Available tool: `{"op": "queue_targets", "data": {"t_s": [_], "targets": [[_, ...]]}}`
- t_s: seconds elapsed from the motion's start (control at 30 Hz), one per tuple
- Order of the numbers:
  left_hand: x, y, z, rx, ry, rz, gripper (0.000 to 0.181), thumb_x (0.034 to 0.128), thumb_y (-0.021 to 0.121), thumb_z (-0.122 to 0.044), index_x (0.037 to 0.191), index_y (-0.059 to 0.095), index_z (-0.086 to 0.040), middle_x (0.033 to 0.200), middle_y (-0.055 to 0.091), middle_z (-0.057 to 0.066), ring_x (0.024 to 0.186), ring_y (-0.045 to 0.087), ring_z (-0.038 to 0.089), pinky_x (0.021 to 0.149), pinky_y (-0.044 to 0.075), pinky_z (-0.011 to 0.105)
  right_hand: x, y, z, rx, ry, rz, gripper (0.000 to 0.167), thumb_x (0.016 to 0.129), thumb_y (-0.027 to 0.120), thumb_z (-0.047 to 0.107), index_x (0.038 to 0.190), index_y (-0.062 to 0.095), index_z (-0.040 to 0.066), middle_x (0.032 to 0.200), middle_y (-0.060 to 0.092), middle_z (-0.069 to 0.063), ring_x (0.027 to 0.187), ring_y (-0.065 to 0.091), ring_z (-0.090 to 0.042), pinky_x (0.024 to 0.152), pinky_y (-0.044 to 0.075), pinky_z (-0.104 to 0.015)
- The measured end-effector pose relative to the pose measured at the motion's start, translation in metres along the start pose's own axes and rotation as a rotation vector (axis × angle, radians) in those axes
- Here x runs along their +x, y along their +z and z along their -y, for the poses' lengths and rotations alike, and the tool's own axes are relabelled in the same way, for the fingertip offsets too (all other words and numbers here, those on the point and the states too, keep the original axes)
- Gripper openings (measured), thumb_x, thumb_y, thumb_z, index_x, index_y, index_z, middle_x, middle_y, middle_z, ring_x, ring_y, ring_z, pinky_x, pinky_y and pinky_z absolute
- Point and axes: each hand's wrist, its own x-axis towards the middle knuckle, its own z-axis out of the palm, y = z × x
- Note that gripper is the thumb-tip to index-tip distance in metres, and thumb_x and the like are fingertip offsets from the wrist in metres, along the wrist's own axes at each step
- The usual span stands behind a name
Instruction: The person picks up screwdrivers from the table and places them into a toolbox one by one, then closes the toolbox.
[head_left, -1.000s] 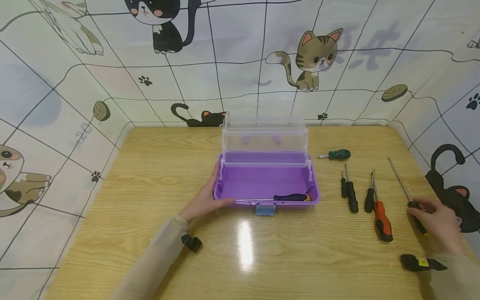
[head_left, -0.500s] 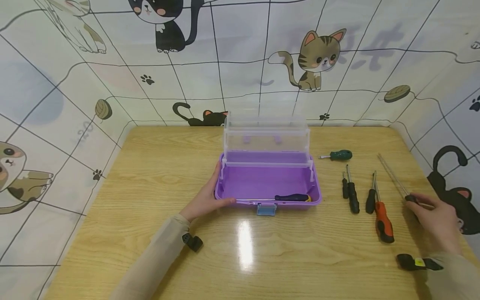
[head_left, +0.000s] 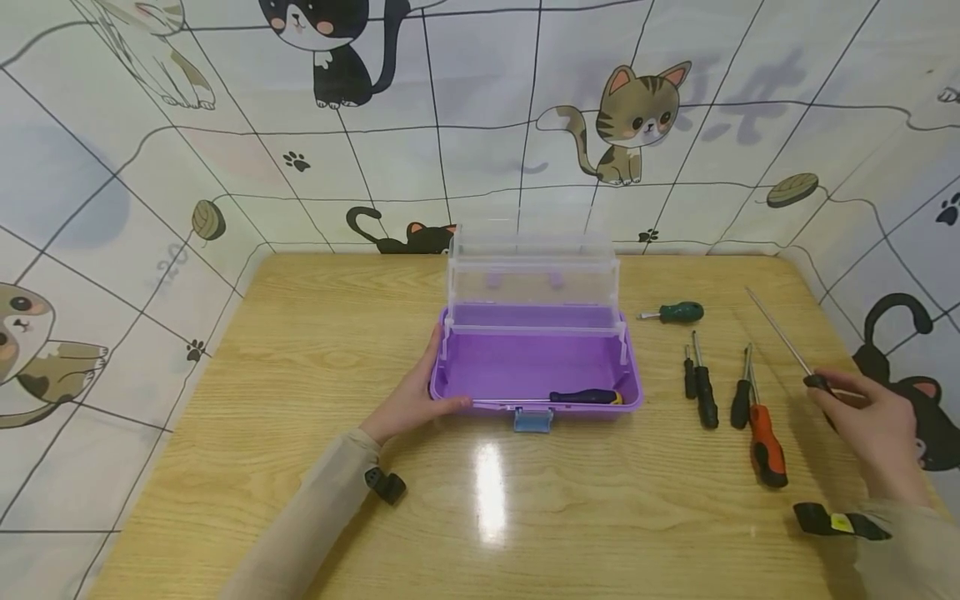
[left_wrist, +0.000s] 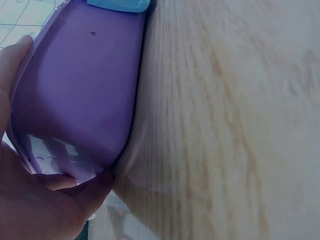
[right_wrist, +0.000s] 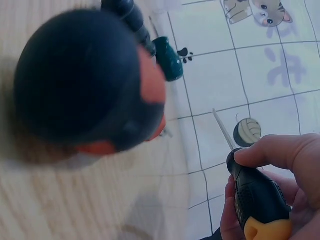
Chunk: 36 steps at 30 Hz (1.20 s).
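Observation:
A purple toolbox [head_left: 525,358] with a clear raised lid [head_left: 532,283] stands at mid-table. My left hand [head_left: 416,400] grips its left end, thumb over the front rim; in the left wrist view the fingers curl round the box's end. Inside, along the front wall, lies a dark-handled screwdriver [head_left: 585,396] with a yellow end. On the right, my right hand [head_left: 873,421] holds a long screwdriver [right_wrist: 260,195] with a black handle and yellow end, thumb near the shaft. Its shaft points up and away, above the table. The handle is mostly hidden in the head view.
Left of my right hand lie an orange-and-black screwdriver [head_left: 767,446], a black screwdriver [head_left: 740,402], another black one [head_left: 705,396] and a small black one [head_left: 688,375]. Farther back is a short green screwdriver [head_left: 681,312]. A cat-print sheet [head_left: 480,150] rises behind the wooden table [head_left: 337,333].
My right hand has lifted the long screwdriver from the table, and its tip has swung left and away. The left hand and the toolbox have stayed in place.

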Motion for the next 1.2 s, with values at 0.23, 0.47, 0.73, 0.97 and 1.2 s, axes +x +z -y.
{"op": "queue_targets", "data": {"t_s": [0.23, 0.47, 0.73, 0.97, 1.2], "targets": [[-0.001, 0.0, -0.002, 0.005, -0.017, 0.001, 0.122, 0.077, 0.083, -0.025, 0.154, -0.012, -0.029, 0.16, -0.006, -0.005, 0.144, 0.007, 0.021, 0.114, 0.013, 0.044, -0.002, 0.0, 0.01, 0.056, -0.029, 0.017, 0.047, 0.093, 0.064, 0.025, 0.136, 0.056, 0.011, 0.104, 0.046, 0.019, 0.077, 0.042, 0.013, 0.057, 0.042, -0.009], [-0.001, 0.0, -0.002, -0.005, -0.015, 0.002, 0.124, 0.0756, 0.084, -0.025, 0.154, -0.012, -0.028, 0.16, -0.007, -0.005, 0.144, 0.008, 0.019, 0.114, 0.013, 0.041, -0.005, 0.0, 0.021, 0.12, -0.054, 0.033, 0.041, 0.092, 0.065, 0.023, 0.132, 0.06, 0.016, 0.096, 0.045, 0.026, 0.078, 0.046, 0.012, 0.059, 0.042, -0.008], [-0.002, -0.001, -0.002, 0.008, -0.004, 0.0, 0.124, 0.0759, 0.084, -0.024, 0.154, -0.012, -0.026, 0.16, -0.008, -0.002, 0.144, 0.006, 0.022, 0.114, 0.012, 0.044, -0.009, 0.0, 0.033, 0.235, -0.095, 0.048, 0.03, 0.091, 0.067, 0.016, 0.12, 0.065, 0.024, 0.095, 0.051, 0.027, 0.08, 0.049, 0.008, 0.058, 0.042, -0.007], [-0.002, 0.001, -0.003, 0.023, 0.003, -0.006, 0.122, 0.0769, 0.083, -0.017, 0.154, -0.011, -0.023, 0.16, -0.007, 0.001, 0.144, 0.007, 0.025, 0.114, 0.013, 0.046, -0.014, 0.001, 0.039, 0.265, -0.138, 0.062, 0.027, 0.09, 0.068, 0.015, 0.114, 0.067, 0.026, 0.094, 0.053, 0.025, 0.077, 0.052, 0.008, 0.057, 0.043, -0.009], [-0.007, -0.002, -0.031, 0.006, -0.018, 0.01, 0.118, 0.0781, 0.081, -0.011, 0.154, -0.009, -0.009, 0.159, -0.006, 0.012, 0.143, 0.007, 0.032, 0.113, 0.014, 0.049, -0.018, 0.003, 0.045, 0.277, -0.219, 0.078, 0.037, 0.09, 0.068, 0.012, 0.127, 0.066, 0.016, 0.104, 0.052, 0.024, 0.087, 0.051, 0.01, 0.062, 0.043, -0.005]]}}
